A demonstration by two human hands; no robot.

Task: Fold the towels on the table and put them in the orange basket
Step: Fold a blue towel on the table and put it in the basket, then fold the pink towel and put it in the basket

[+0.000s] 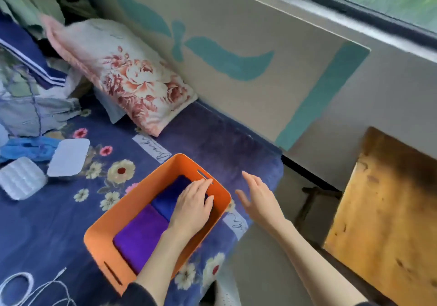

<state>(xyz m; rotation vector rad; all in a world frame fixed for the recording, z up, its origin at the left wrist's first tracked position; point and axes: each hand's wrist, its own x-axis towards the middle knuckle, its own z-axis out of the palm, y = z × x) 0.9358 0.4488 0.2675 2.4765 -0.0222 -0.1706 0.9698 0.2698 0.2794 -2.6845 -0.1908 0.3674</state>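
The orange basket point(132, 201) stands on a blue flowered blanket. Inside it lie two folded towels side by side: a purple towel point(139, 237) at the near end and a dark blue towel point(172, 194) at the far end. My left hand point(192, 205) lies flat, palm down, on the dark blue towel inside the basket, fingers together and gripping nothing. Just outside the basket's right wall, my right hand point(256, 198) hovers with fingers spread and empty.
A flowered pillow point(132, 73) leans against the wall behind the basket. Two white plastic trays point(68, 157) and piled clothes point(30, 107) sit at the left, a white cable point(35, 289) at the bottom left. A wooden table point(387, 211) stands at the right across a floor gap.
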